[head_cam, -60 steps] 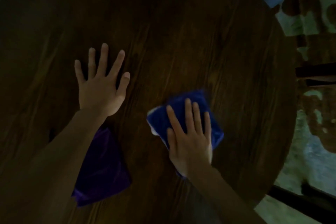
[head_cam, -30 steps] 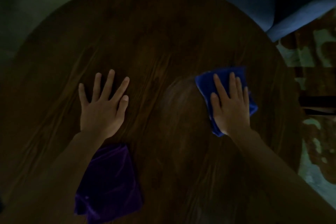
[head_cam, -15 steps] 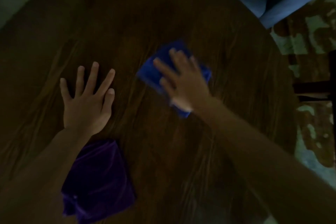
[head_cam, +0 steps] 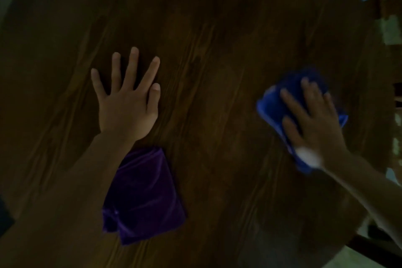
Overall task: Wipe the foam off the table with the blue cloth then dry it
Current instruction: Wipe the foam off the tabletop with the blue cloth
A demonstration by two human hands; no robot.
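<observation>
The right hand (head_cam: 313, 124) lies flat, fingers spread, pressing the blue cloth (head_cam: 280, 104) on the table (head_cam: 217, 28) near its right edge. The left hand (head_cam: 126, 102) rests open and empty. A purple cloth (head_cam: 143, 198) waits near the front edge. White foam clings to the blue cloth; drying seems still undone.

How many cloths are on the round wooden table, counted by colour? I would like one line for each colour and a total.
Blue folded cloth, flat under the right hand: 1
Purple velvety cloth, lying partly under the forearm, behind the left hand: 1
Total: 2 cloths on the dark round wooden table
</observation>
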